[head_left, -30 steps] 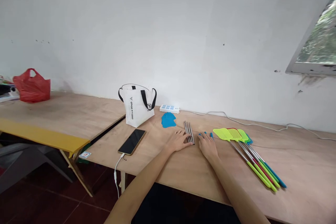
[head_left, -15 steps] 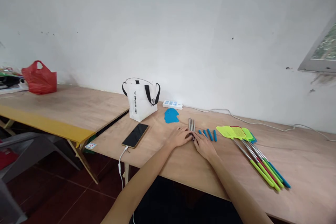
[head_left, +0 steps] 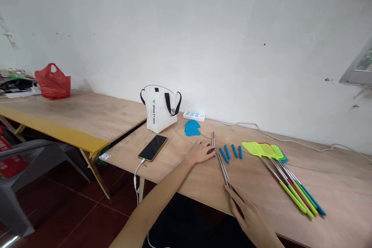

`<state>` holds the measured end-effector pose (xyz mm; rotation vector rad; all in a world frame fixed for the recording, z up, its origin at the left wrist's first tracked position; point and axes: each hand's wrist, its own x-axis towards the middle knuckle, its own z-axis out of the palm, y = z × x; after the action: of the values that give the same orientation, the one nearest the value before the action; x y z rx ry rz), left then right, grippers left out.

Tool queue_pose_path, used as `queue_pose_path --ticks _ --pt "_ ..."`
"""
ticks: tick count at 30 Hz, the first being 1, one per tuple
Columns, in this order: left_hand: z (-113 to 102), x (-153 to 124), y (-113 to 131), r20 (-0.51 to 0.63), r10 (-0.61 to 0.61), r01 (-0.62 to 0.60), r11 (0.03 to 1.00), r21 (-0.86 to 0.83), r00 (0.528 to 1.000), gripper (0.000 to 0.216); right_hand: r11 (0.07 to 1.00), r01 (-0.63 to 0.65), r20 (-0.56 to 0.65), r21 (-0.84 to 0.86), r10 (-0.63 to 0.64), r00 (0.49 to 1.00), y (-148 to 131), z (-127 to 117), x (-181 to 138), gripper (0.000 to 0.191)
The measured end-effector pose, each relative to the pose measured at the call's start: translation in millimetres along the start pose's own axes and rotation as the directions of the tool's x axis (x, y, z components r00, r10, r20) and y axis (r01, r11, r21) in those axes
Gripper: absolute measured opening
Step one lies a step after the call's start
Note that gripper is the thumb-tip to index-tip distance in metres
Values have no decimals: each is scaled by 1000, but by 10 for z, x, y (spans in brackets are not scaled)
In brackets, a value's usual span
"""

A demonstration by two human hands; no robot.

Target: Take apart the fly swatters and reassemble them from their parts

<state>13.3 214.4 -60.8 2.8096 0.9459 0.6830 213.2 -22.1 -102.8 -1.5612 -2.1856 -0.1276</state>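
My left hand (head_left: 201, 152) rests on the table, its fingers bent and closed against thin metal rods (head_left: 213, 138) that point toward the wall. Lower and to the right, my right hand (head_left: 245, 207) grips the near ends of other metal rods (head_left: 223, 168), which lie at a slant; its fingertips partly hide them. Between the rods and the fly swatters lie several short blue handle grips (head_left: 235, 151), side by side. Flat blue swatter heads (head_left: 192, 128) are stacked beyond my left hand. Several assembled fly swatters (head_left: 286, 180) with yellow-green, red, green and blue parts lie at the right.
A white bag (head_left: 161, 112) with black straps stands at the back left, beside a white power strip (head_left: 193, 116). A phone (head_left: 152, 147) with a white cable (head_left: 135, 178) lies at the left. A red plastic bag (head_left: 55, 83) sits on another table (head_left: 95, 118).
The bundle of rods is now parted. My right hand has moved toward me and right with some rods, while my left hand stays by the others. The view has shifted slightly.
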Motion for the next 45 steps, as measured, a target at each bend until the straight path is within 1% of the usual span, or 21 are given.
queue_pose_path --ticks 2,5,8,10,12,14,17,19,20,22,25,28,32,35,38,40,41,43,45 --pt "-8 -1 5 2 3 -3 1000 -5 1000 40 998 -25 -17 60 26 1000 107 -75 -290 49" --pt "-20 -3 12 9 -6 6 1000 -27 1000 40 988 -121 -52 95 126 991 439 -173 -576 40" --pt "-24 -1 13 18 -21 22 998 -53 1000 40 977 -165 -1 139 166 986 752 -320 -607 35" --pt "-25 0 13 22 -29 31 997 -66 999 40 974 -179 -6 139 181 983 828 -437 -489 37" --pt "-29 -3 15 27 -39 41 996 -82 999 41 979 -170 14 115 169 985 782 -516 -299 40" --pt "-37 -7 15 38 -49 53 994 -98 998 42 986 -134 55 102 129 990 643 -510 -82 40" --pt "-47 1 -2 71 -70 79 989 -124 995 43 988 -91 80 122 82 993 348 -347 252 38" --pt "-52 33 -34 108 -98 113 983 -144 989 43 987 -67 87 148 54 995 143 -207 478 42" --pt "-54 59 -56 131 -115 135 979 -154 985 45 984 -39 100 176 22 995 48 -149 590 43" --pt "-52 132 -102 178 -152 182 968 -172 972 48 950 38 143 311 -86 986 -114 -74 800 47" --pt "-29 251 -150 219 -193 237 952 -196 956 46 904 83 122 419 -147 982 -279 -35 1018 50" --pt "30 319 -141 178 -254 289 932 -217 951 41 887 92 80 453 -143 986 -380 -1 1082 49" --pt "123 297 -70 45 -353 354 907 -227 934 35 871 103 70 481 -156 985 -476 78 1029 49" --pt "155 246 -39 -16 -367 353 906 -235 930 31 861 123 57 494 -173 983 -485 103 1014 45" --pt "159 218 -39 -40 -355 337 912 -233 934 29 872 155 7 465 -178 984 -353 70 1088 33" --pt "160 220 -43 -52 -349 330 918 -220 936 28 915 151 -52 374 -141 989 -180 34 1179 30" --pt "161 225 -44 -59 -347 328 921 -210 936 29 943 126 -84 309 -105 991 -79 21 1227 31" --pt "159 233 -47 -75 -349 331 926 -183 934 30 984 36 -139 173 -12 990 129 21 1305 33" --pt "149 231 -53 -102 -364 348 927 -142 926 32 997 -28 -162 68 39 986 307 65 1343 33"
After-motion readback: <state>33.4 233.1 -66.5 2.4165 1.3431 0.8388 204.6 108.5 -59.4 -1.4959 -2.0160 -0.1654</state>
